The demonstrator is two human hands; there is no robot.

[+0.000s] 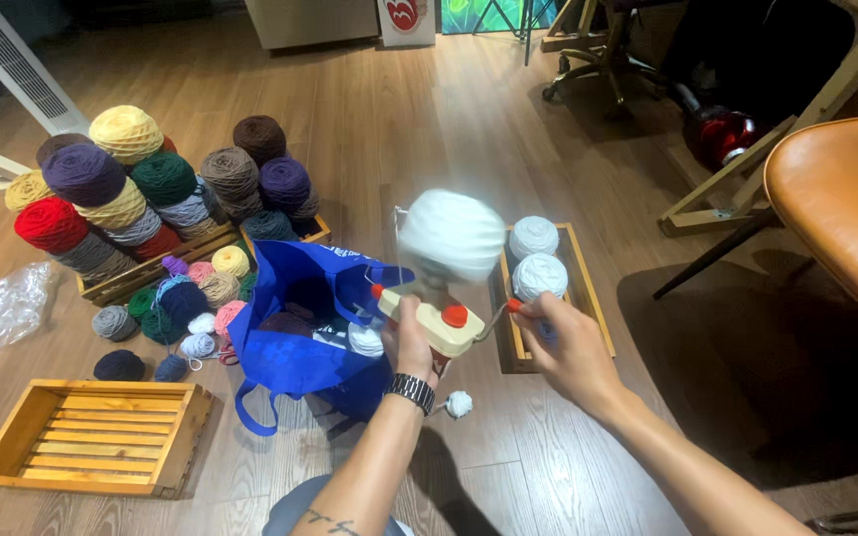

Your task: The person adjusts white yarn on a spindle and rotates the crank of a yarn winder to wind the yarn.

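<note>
Just above the left hand (411,342), whose fingers wrap the cream plastic yarn winder (439,323), blurs the white yarn ball (451,235); right hand (566,347) fingers pinch its red-knobbed crank (514,306).

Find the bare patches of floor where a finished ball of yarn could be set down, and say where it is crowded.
Free: the slats of the empty wooden crate, and the floor beyond the yarn stack. Crowded: loose balls beside the blue bag, and the tray under the right hand.
</note>
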